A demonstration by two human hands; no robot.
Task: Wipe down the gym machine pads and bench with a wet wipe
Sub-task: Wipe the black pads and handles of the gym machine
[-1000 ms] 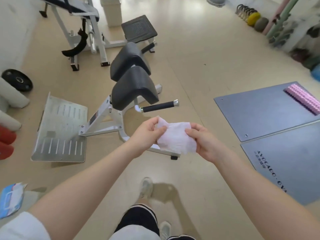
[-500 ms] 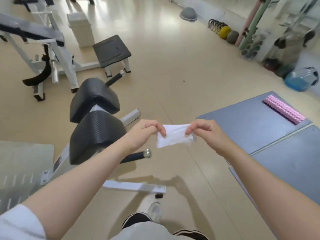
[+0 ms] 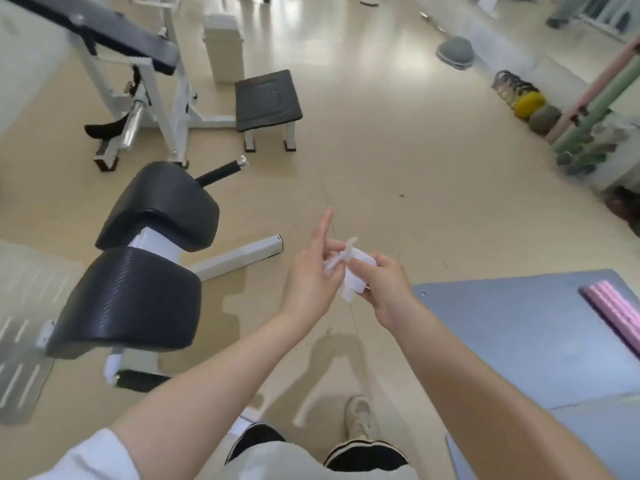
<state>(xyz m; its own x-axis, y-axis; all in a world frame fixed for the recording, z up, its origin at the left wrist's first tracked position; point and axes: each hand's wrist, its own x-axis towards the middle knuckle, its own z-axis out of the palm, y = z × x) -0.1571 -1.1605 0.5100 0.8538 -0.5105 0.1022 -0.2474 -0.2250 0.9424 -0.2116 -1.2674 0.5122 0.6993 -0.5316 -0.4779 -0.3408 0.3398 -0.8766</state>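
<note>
Both hands' grip (image 3: 341, 271) around wipe (image 3: 356, 275)

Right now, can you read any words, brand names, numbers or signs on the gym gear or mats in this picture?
None can be read.
Small step platform: a faint moulded mark on its top, too blurred to read.
Grey floor mat: no print shows on the part in view.
Two black machine pads: only ribbed texture, no lettering.
Wet wipe held between the hands: plain white.
</note>
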